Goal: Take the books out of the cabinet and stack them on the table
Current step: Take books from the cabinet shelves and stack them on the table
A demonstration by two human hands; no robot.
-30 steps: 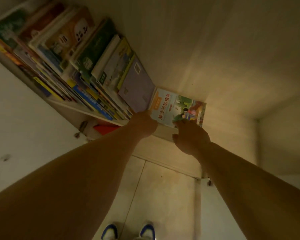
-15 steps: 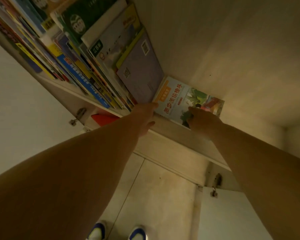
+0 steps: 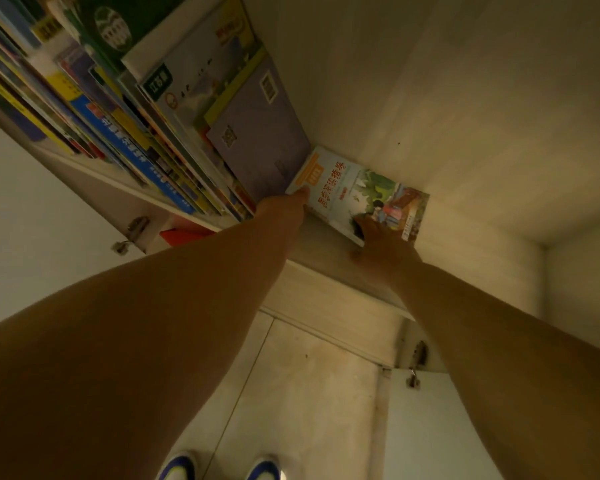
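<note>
A picture book with an orange and white cover lies flat on the cabinet shelf, right of a leaning row of books. The row ends in a purple book. My left hand reaches up, and its fingertips touch the flat book's near left corner, beside the purple book. My right hand grips the flat book's near right edge, with its fingers lying over the cover. The undersides of both hands are hidden.
The cabinet's side wall rises just right of the flat book. An open door with a metal hinge stands at the left. Something red shows below the shelf. My shoes stand on the floor.
The view has moved closer to the shelf. My right hand has slid onto the flat book's near edge, and my left hand has reached forward to its left corner.
</note>
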